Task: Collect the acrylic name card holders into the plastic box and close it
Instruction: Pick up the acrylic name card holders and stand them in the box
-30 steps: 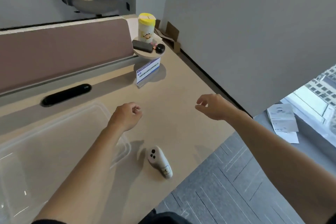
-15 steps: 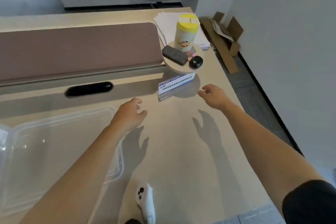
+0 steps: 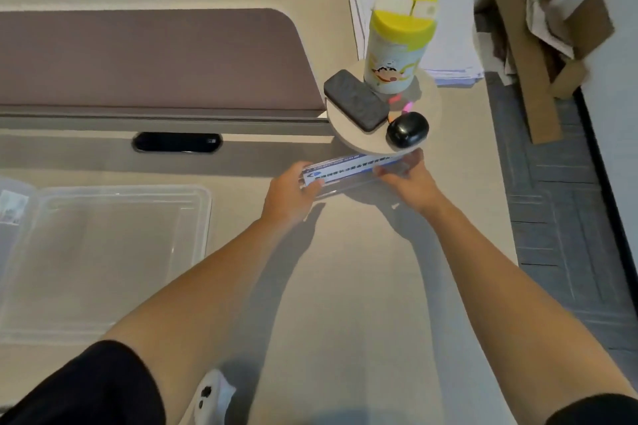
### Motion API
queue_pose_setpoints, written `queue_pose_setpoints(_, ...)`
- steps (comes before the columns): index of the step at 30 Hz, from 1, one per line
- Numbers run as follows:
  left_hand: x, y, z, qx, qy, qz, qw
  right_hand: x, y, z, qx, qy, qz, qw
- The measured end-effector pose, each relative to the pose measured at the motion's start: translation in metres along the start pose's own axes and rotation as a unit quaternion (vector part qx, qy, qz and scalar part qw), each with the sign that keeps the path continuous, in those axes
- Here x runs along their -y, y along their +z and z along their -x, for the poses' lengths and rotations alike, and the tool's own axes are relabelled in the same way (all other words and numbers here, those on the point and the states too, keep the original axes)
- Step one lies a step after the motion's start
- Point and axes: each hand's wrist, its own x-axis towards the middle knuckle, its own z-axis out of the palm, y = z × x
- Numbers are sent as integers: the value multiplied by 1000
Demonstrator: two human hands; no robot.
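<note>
Your left hand point(image 3: 288, 193), right hand point(image 3: 411, 183): grip closed on card holder point(image 3: 348, 171) ends. Lift steeply, it clips overhanging round shelf point(image 3: 359, 143). Slick acrylic may slip before box point(image 3: 207, 214).

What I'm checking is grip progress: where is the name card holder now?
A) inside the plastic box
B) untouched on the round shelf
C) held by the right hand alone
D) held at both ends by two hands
D: the left hand and the right hand each grip one end of the name card holder, outside the plastic box.
</note>
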Motion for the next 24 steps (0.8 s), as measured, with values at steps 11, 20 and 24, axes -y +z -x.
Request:
queue_pose_setpoints(11,29,-27,47,-8,66,-60,996,11,55,45,-51,38,-121,991)
queue_pose_setpoints(20,80,-141,150,-34,90,-46,994,84,144,129,-14,55,-191,980)
queue_pose_setpoints(24,106,-196,210,-80,108,-20,991,142,200,175,-12,34,-191,981)
